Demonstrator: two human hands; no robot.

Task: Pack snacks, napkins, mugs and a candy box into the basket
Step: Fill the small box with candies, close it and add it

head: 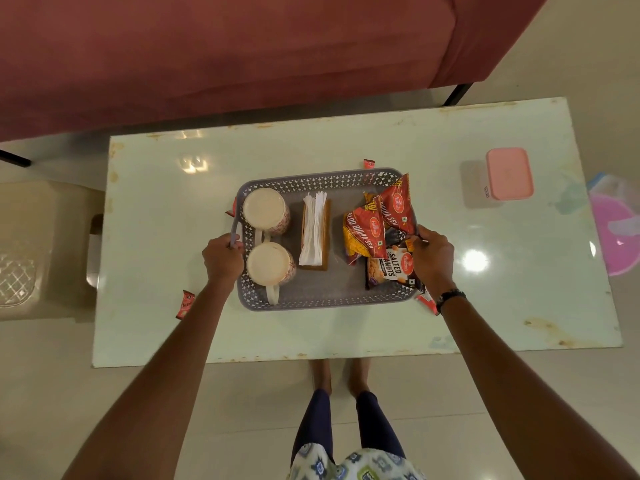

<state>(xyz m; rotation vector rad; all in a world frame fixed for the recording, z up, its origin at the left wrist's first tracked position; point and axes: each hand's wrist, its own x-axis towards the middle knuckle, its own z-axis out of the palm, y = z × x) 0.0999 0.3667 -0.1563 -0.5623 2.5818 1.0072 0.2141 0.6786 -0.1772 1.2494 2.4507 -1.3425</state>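
Both arms reaching out over pale table (346,334). Left hand (222,259) curled tight round left handle of grey basket (322,301). Right hand (433,258) wrapped over basket's right rim, right by peanut packet (393,268); can't tell if fingers pinch packet too. Inside basket: two mugs (268,237) upside down on left, napkins (314,232) in middle, red snack packets (379,221) on right. Pink candy box (509,173) sitting well off to far right on table. Few loose red candies (185,304) scattered around basket.

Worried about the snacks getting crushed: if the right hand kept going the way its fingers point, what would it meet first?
Probably the red snack packet, just ahead of the right hand inside the basket; depth is hard to judge.
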